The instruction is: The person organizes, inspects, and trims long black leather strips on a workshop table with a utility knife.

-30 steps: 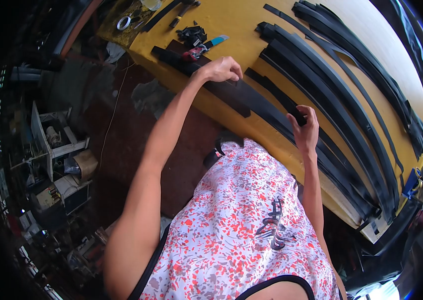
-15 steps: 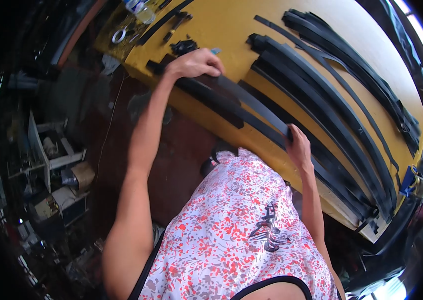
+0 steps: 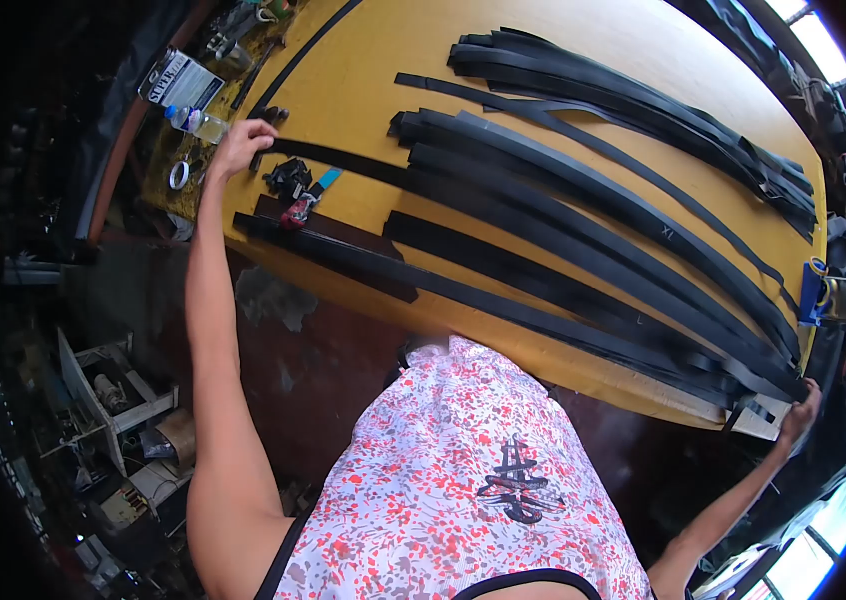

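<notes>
Reference: yellow table (image 3: 373, 50). A long black strip (image 3: 343, 160) runs lengthwise over the table, from its left end to its right corner. Left hand (image 3: 241, 150) is at the table's left end, fingers pinched narrow on the strip's end. Right hand (image 3: 801, 412) is at the table's right corner, fingers bent at the strip's other end; cannot tell whether they grip or press it. On the table's left part: red-and-teal tool (image 3: 299, 211), black bundle (image 3: 288, 178). Stacked strips (image 3: 633, 110) lie along the table's far side. Tape roll (image 3: 179, 176): near the table's left end.
</notes>
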`<state>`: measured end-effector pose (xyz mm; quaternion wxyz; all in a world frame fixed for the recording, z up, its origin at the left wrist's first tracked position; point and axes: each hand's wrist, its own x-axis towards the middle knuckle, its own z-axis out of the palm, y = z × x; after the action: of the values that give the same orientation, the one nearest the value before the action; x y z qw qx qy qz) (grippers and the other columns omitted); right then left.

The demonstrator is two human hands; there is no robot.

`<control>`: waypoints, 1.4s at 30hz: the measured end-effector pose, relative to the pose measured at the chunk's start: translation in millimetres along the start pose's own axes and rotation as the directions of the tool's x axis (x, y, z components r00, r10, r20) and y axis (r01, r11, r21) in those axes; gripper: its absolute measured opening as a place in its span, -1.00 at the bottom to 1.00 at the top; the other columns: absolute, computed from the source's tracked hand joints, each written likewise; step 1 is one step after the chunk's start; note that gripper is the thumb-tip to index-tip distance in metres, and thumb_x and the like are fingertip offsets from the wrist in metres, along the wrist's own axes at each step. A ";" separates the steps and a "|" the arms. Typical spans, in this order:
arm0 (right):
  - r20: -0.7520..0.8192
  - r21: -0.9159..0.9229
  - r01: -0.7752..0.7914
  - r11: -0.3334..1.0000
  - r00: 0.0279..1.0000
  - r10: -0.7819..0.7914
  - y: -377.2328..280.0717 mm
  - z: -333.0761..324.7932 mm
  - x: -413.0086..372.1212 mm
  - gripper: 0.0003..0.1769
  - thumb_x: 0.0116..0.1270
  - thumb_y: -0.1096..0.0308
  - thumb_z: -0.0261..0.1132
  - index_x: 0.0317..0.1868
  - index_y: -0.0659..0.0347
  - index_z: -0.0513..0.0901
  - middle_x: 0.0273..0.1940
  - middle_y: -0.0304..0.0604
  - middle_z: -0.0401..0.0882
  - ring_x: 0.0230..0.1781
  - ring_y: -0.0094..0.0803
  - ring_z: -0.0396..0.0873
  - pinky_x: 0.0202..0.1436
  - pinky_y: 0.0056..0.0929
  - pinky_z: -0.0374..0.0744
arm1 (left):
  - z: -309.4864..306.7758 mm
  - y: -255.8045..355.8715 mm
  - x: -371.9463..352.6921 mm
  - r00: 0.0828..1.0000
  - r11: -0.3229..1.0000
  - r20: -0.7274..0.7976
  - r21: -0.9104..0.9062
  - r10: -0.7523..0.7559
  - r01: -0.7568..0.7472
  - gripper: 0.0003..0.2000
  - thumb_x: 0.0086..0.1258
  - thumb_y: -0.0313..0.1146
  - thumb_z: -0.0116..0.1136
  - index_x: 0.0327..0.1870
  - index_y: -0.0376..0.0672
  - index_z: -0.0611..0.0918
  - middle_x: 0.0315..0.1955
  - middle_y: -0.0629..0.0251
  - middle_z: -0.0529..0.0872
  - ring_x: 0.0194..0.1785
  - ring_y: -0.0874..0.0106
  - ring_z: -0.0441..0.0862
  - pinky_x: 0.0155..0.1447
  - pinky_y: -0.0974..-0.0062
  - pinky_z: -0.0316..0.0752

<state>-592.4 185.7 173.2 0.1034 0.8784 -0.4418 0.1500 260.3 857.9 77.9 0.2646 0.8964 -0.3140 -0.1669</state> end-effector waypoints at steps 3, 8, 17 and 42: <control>-0.114 -0.185 0.085 0.979 0.988 -0.107 45.1 -24.6 30.0 -0.39 -0.03 0.71 -0.10 0.09 0.29 0.53 0.05 0.04 0.56 0.12 -0.05 0.53 0.31 -0.17 0.40 | -2.9 14.4 35.3 0.998 0.998 -0.046 -0.039 0.049 -0.051 -0.84 0.28 -0.47 0.20 -0.15 -0.30 0.68 -0.33 0.34 0.73 -0.21 0.57 0.61 -0.06 0.56 0.48; -0.138 -0.395 0.049 0.917 0.984 -0.112 56.6 -40.3 84.2 -0.44 0.07 0.66 -0.05 0.14 0.22 0.50 0.11 -0.03 0.55 0.20 -0.10 0.48 0.33 -0.19 0.38 | 10.0 39.0 94.1 0.990 0.998 -0.128 0.021 0.059 -0.057 -0.80 0.25 -0.38 0.26 -0.14 -0.20 0.72 -0.33 0.25 0.76 -0.20 0.46 0.68 -0.07 0.50 0.51; 0.066 -0.635 0.161 0.755 0.986 -0.154 106.1 9.9 144.0 -0.67 0.28 0.48 0.04 0.03 0.05 0.54 0.06 -0.28 0.58 0.16 -0.33 0.51 0.22 -0.30 0.40 | 67.5 41.2 168.4 0.989 0.984 -0.077 0.120 -0.123 0.131 -0.84 0.25 -0.33 0.27 -0.18 -0.06 0.74 -0.20 0.22 0.78 -0.06 0.31 0.71 0.06 0.35 0.56; 0.295 0.049 -0.054 0.997 0.955 0.037 -110.5 -4.0 117.8 -0.60 0.42 0.30 0.23 0.20 0.26 0.53 0.19 0.02 0.52 0.20 -0.19 0.50 0.31 -0.27 0.41 | 43.5 75.2 68.3 0.999 0.999 -0.031 0.052 0.018 -0.017 -0.80 0.35 -0.35 0.15 -0.10 -0.22 0.68 -0.33 0.29 0.75 -0.22 0.45 0.68 -0.08 0.49 0.54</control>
<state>-437.4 164.2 213.3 0.0082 0.8832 -0.4678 0.0327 255.4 747.5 77.3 0.2477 0.9026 -0.3219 -0.1424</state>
